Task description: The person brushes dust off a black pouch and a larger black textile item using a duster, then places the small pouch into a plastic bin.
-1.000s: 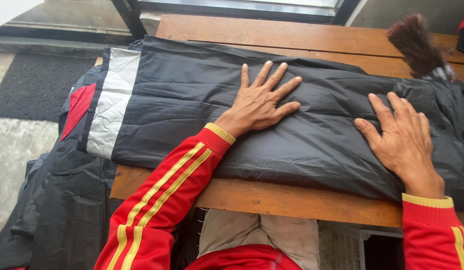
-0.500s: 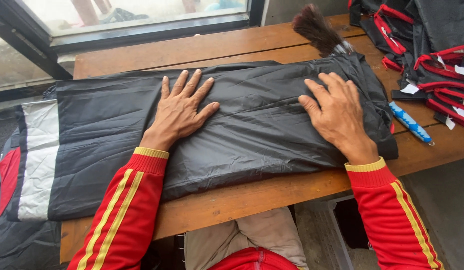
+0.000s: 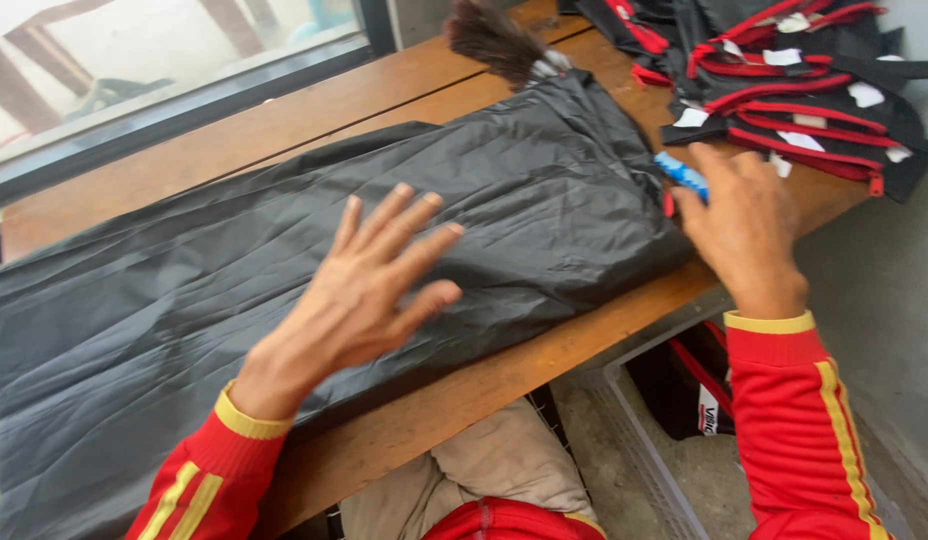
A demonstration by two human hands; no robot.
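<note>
Black garment [image 3: 314,280] flat on table [image 3: 184,150] | left hand [image 3: 359,290] fingers spread on it | right hand [image 3: 744,230] grasping blue pen [image 3: 681,175]

Only 1 view was given, from a camera worn on the person's head. It looked steeply down and forward over the bench [image 3: 234,150] from close range, tilted so the bench edge ran diagonally. Both hands, left [image 3: 359,290] and right [image 3: 739,225], sat near the lens. A window [image 3: 134,70] crossed the top left; the floor [image 3: 884,300] showed at right.
</note>
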